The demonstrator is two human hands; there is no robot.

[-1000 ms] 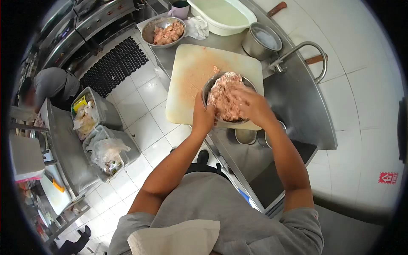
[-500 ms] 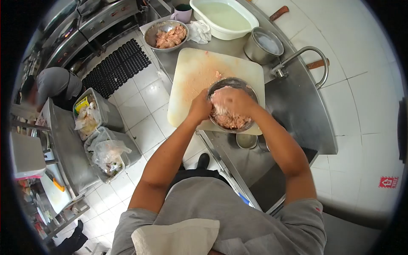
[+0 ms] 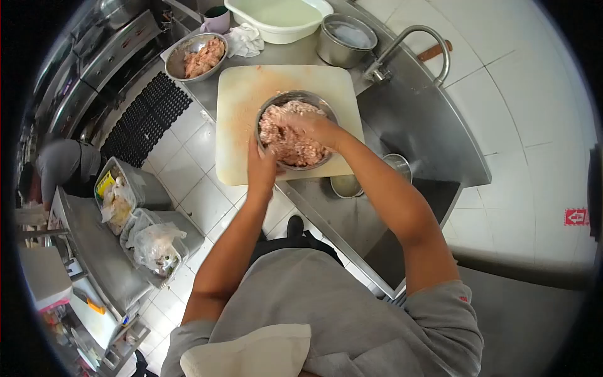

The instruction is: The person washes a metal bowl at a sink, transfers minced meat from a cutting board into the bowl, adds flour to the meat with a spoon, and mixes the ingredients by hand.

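Note:
A metal bowl (image 3: 333, 113) stands on the white cutting board (image 3: 235, 125), filled with raw minced meat (image 3: 295, 147). My left hand (image 3: 261, 164) grips the bowl's near left rim, thumb toward the inside. Inside the bowl, my right hand (image 3: 316, 127) is in the meat; its fingers are blurred and partly sunk in, so their closing does not show. Bits of meat residue colour the board left of the bowl.
Beyond the board stand another metal bowl (image 3: 173, 63) of raw meat, a white cloth (image 3: 245, 41), a white basin (image 3: 276, 31) of cloudy liquid and a metal pot (image 3: 339, 53). A tap (image 3: 408, 34) arches over the sink (image 3: 408, 119). A co-worker (image 3: 66, 166) bends down at the left.
The view has shifted, so the counter sits further left. My right hand has moved within the meat, which is mixed differently now. My left hand has slid toward the bowl's near side.

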